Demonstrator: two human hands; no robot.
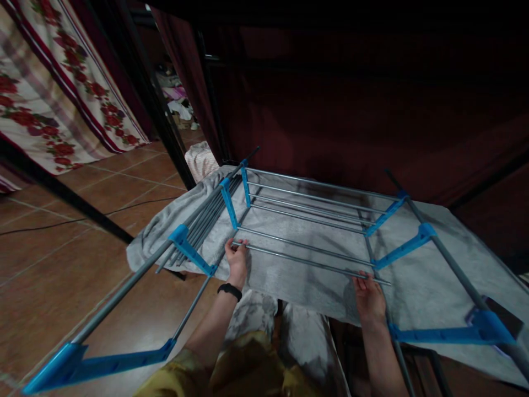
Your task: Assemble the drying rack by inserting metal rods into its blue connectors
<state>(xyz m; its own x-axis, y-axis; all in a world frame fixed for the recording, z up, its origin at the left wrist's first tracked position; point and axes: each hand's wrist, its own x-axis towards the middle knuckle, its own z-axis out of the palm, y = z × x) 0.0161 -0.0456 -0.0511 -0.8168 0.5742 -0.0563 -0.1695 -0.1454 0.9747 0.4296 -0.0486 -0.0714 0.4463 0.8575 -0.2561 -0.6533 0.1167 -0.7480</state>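
A folding clothes rack of grey metal rods with blue plastic brackets stands in front of me. A grey towel hangs beneath and across it. My left hand grips the left end of the nearest thin rod, fingers curled over it. My right hand holds the right end of that same rod, fingers wrapped around it. A black band sits on my left wrist.
The rack's side wing slopes down to the left over the brown tiled floor. A dark red curtain hangs behind. A flowered cloth hangs at the upper left. Black frame bars stand nearby.
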